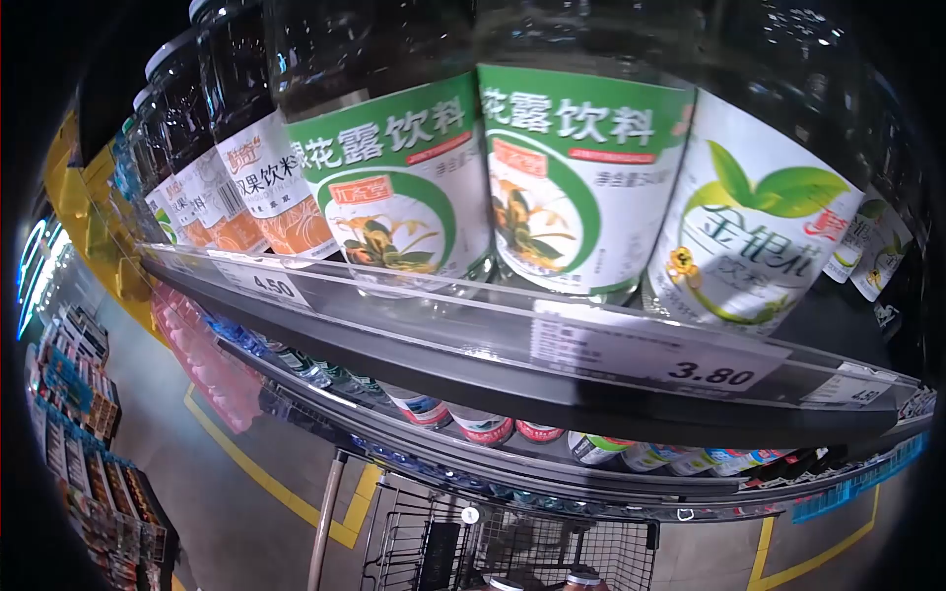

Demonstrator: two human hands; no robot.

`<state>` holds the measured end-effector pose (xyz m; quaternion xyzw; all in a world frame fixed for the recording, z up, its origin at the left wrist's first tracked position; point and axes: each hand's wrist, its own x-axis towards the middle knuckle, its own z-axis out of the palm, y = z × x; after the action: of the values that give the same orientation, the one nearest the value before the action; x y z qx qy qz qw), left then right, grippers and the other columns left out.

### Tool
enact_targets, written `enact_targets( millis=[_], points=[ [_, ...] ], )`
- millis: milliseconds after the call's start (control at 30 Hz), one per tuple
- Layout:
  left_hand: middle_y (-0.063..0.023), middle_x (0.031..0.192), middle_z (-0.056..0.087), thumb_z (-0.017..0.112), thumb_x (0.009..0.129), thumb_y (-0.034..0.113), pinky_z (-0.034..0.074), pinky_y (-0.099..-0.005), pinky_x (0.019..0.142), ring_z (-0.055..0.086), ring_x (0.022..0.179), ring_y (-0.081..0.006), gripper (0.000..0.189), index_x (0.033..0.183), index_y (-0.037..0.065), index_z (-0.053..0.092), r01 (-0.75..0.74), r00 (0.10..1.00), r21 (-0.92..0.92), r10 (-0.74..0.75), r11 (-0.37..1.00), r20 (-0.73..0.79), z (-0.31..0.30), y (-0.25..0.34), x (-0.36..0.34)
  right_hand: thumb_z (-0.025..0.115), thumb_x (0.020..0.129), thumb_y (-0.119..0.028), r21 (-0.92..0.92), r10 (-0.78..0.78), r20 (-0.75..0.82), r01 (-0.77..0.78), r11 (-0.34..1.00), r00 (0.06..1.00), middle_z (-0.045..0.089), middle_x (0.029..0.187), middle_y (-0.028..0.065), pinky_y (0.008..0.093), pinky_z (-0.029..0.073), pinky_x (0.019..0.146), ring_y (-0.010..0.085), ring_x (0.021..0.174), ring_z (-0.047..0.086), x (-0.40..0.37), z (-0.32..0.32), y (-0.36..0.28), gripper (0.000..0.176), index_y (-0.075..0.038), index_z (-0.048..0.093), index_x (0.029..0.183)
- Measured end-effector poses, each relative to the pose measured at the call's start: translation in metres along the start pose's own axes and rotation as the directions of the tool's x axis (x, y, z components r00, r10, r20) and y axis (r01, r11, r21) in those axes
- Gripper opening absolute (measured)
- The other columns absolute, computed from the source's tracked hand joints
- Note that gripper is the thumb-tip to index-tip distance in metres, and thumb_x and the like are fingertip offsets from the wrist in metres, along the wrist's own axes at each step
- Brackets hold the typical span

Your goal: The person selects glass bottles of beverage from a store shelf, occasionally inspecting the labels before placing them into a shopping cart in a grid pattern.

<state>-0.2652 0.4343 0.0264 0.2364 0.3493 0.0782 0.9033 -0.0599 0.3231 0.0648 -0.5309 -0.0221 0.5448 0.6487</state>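
Note:
Neither of my hands shows in the head view. Close in front of me, two clear bottles with green-and-white labels, a left one (394, 197) and a middle one (591, 187), stand side by side on a dark shelf (443, 340). To their right is a bottle with a white label and green leaves (754, 217). Several dark bottles with white-and-orange labels (281, 187) line up on the left. Price tags reading 4.50 (264, 284) and 3.80 (655, 357) sit in the clear strip along the shelf's front edge.
Below, a lower shelf carries several bottles with colourful labels (483, 424). A wire shopping cart (394, 537) with bottles (581, 581) in it stands at the bottom, its long handle (327, 517) at the left. Yellow lines (256, 473) mark the floor; stocked shelves (108, 492) stand far left.

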Motion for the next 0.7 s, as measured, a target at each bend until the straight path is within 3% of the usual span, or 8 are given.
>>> enact_targets(
  millis=[100,700],
  points=[
    [-0.0113,0.105,0.066,0.071,0.083,0.028,0.054,-0.0373,0.074,0.065,0.089,-0.023,0.044,0.117,0.001,0.064,-0.012,1.0,0.02,0.012,1.0,0.006,-0.004,0.004,0.0,0.055,0.098,-0.019,-0.136,0.048,-0.07,-0.057,0.989,0.996,0.066,0.088,0.0061,0.0313,0.054,0.065,0.0171,0.077,0.064,0.002,0.009,-0.002,0.016,-0.007,0.063,0.105],
    [-0.009,0.101,0.066,0.071,0.084,0.024,0.054,-0.0357,0.073,0.064,0.086,-0.0206,0.04,0.116,0.001,0.064,-0.08,0.997,0.138,0.076,0.987,0.036,-0.005,0.016,0.0,0.058,0.096,-0.019,-0.145,0.008,-0.088,-0.02,0.989,0.996,0.066,0.08,0.0024,0.0292,0.053,0.064,0.0136,0.074,0.063,-0.009,0.037,-0.008,0.016,-0.007,0.066,0.091]
  ],
)
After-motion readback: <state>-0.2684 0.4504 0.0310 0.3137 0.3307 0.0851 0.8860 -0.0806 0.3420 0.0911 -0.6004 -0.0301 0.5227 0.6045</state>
